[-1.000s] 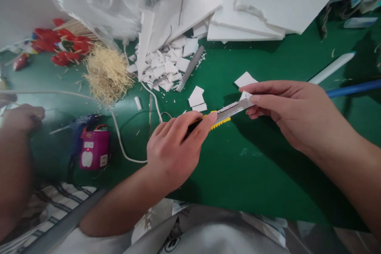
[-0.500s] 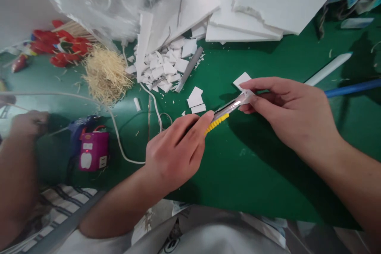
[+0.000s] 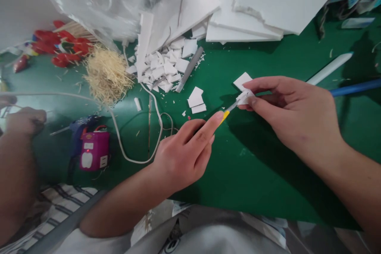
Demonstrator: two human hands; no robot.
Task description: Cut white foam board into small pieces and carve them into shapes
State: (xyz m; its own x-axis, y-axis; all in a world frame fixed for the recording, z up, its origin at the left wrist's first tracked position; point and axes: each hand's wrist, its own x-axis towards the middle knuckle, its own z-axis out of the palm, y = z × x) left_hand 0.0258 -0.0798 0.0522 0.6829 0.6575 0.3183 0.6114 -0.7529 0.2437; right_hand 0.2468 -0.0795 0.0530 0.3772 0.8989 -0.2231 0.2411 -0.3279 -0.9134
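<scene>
My left hand (image 3: 186, 152) is closed round a yellow cutter knife (image 3: 225, 116), its blade reaching up and right to a small white foam piece (image 3: 245, 98). Between the thumb and fingers of my right hand (image 3: 293, 113) is that foam piece, which the blade tip touches. Just behind it on the green table (image 3: 238, 182) lies a square foam piece (image 3: 242, 81). A few cut foam bits (image 3: 195, 97) lie left of the knife.
Foam scraps (image 3: 166, 65) with a grey stick (image 3: 189, 69), foam boards (image 3: 268, 4), straw (image 3: 107, 73) and red items (image 3: 71, 49) stand behind. A magenta box (image 3: 94, 150), a cable (image 3: 117, 131) and another person's hand (image 3: 26, 121) are left; blue (image 3: 357, 87) and white sticks (image 3: 330, 68) right.
My left hand has moved slightly right and up along the foam piece with the knife, whose body now shows less. The foam piece is turned a little in my right hand.
</scene>
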